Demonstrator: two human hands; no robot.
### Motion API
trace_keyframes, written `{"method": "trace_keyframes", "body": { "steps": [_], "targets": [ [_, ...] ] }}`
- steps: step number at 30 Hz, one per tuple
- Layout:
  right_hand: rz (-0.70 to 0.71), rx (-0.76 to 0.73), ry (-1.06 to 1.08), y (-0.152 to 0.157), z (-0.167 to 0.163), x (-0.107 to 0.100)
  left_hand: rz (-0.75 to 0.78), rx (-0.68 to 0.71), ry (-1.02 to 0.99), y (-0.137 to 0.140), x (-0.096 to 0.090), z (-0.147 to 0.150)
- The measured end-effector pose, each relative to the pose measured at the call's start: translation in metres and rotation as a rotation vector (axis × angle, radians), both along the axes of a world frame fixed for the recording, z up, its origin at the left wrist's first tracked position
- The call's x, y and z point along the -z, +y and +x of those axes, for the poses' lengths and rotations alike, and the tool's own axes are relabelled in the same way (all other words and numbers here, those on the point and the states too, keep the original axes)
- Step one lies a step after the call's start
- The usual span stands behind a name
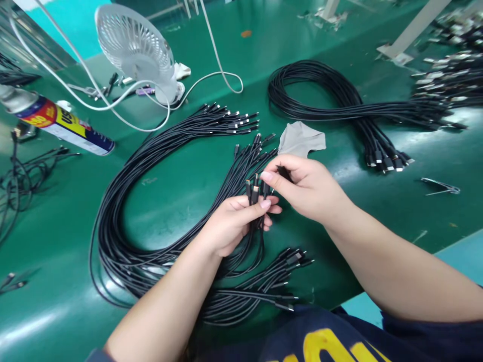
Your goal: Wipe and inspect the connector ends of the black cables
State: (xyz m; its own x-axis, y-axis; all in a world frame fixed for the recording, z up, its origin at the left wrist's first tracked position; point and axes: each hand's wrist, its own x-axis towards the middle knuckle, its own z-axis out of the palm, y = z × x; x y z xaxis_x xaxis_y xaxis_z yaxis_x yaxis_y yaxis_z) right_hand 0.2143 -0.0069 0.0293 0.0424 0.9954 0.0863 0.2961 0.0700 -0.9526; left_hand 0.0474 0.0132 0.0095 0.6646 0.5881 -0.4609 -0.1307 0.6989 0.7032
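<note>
1. Two hands, centre of frame. Left hand (234, 221): fingers curled round a small bunch of cable ends (255, 195), at least four, tips up; slim black housings, bare metal plugs.
2. Right hand (311, 188): thumb and forefinger drawn together just beside those tips, something dark showing between them; cannot tell whether it is gripped.
3. One big bundle of cables (113, 201), centre-left: smooth black sheathing, C-shaped curve, too many strands to count; ends fanned above and below the hands.
4. One grey cloth (302, 139), crumpled, soft, just behind the right hand.
5. One looped cable coil (349, 95), upper right, black and glossy.
6. One V-shaped metal tool (441, 187), right edge.
7. One white fan (134, 45), slatted round guard, upper left.
8. One spray can (64, 123), cylindrical, printed, left.
9. Table (166, 196): green, smooth, shiny.
</note>
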Motion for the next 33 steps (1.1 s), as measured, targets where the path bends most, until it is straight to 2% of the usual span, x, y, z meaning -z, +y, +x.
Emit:
{"method": "trace_keyframes", "body": {
  "steps": [4, 8, 13, 19, 27, 33],
  "targets": [
    [-0.098, -0.001, 0.068, -0.001, -0.005, 0.0, -0.107, -0.014, -0.024, 0.001, -0.001, -0.002],
    [-0.171, -0.087, 0.144, -0.004, -0.01, -0.005, -0.097, -0.053, -0.093, 0.001, -0.002, -0.002],
    [0.015, -0.018, -0.067, -0.004, -0.004, -0.013, -0.106, -0.043, -0.12, 0.001, -0.001, -0.004],
    [0.135, 0.007, -0.266, -0.006, 0.004, -0.011, -0.127, -0.028, -0.104, 0.003, 0.0, -0.005],
    [0.34, -0.086, -0.922, -0.019, 0.0, -0.012, -0.089, -0.071, -0.104, 0.004, -0.001, -0.003],
    [0.443, -0.069, -1.037, -0.021, -0.005, -0.012, -0.098, -0.095, -0.1, 0.004, 0.001, -0.002]
  ]
}}
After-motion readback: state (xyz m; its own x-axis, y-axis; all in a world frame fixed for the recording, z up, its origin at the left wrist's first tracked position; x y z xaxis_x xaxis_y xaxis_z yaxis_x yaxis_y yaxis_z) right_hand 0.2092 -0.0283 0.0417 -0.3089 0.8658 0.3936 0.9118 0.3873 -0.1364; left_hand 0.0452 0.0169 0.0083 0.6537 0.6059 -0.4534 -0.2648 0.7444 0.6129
